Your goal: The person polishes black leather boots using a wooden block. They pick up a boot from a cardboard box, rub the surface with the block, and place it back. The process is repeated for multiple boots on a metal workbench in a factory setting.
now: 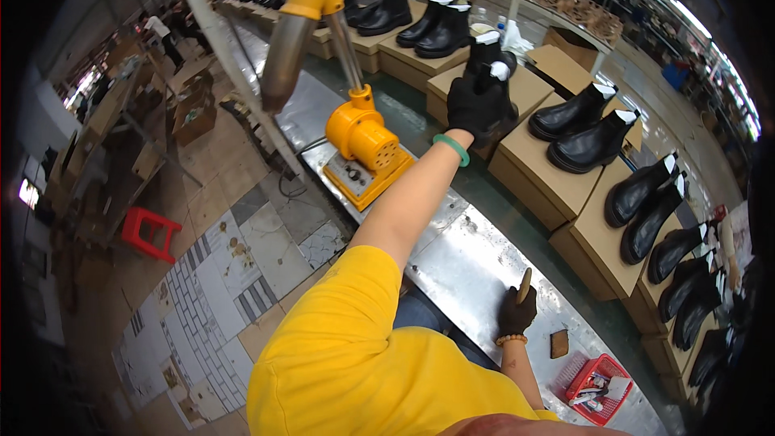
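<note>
My left hand [475, 105], in a black glove with a green bangle at the wrist, reaches out over the row of boxes. Its fingers close round a black ankle boot [506, 95] with white paper in its top; the dark glove hides part of the grip. Behind it stands another black boot [485, 47]. Low over the metal bench [468, 254], my right hand [517, 312], also black-gloved, holds a slim tan stick-like tool [525, 284] upright; its exact kind is unclear. Beside that hand lies a small brown block [559, 344].
A yellow machine [362, 139] with a metal pipe arm is mounted on the bench to the left. Cardboard boxes [537, 165] carrying pairs of black boots [593, 141] line the far side. A red basket [598, 387] holds small items. A red stool [151, 233] stands on the floor.
</note>
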A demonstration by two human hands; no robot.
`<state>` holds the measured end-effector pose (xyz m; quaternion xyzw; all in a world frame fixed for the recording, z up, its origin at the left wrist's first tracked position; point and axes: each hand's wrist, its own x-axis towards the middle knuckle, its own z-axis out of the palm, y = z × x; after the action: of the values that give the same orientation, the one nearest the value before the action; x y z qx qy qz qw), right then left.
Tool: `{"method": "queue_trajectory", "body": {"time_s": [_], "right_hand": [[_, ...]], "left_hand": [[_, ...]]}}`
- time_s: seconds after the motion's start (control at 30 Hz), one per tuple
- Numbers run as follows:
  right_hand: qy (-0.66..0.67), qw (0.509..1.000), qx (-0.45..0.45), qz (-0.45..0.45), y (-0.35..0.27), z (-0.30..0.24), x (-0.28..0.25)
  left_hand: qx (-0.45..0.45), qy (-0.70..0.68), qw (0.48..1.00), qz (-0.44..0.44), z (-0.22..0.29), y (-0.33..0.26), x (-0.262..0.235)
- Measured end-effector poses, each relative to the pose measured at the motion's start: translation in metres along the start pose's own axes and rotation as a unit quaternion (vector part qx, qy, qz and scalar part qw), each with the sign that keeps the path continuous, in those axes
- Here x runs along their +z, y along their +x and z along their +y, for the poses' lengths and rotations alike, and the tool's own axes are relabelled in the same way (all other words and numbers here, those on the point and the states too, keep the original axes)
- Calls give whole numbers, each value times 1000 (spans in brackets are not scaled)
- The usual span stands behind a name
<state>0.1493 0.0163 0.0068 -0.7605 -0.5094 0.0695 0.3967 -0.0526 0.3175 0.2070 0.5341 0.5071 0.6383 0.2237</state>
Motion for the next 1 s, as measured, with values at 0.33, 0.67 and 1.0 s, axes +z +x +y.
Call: {"method": "queue_trajectory", "body": {"time_s": [0.33,0.67,1.0], "right_hand": [[53,998,6,-34,0,4,1],[477,853,140,-157,15,0,-54],[183,962,-174,-103,21,-118,-128]], "left_hand": [[105,91,968,-208,53,-91,-125],[187,91,878,-431,97,-173,-138],[410,138,811,-395,87,-197,-93]]}}
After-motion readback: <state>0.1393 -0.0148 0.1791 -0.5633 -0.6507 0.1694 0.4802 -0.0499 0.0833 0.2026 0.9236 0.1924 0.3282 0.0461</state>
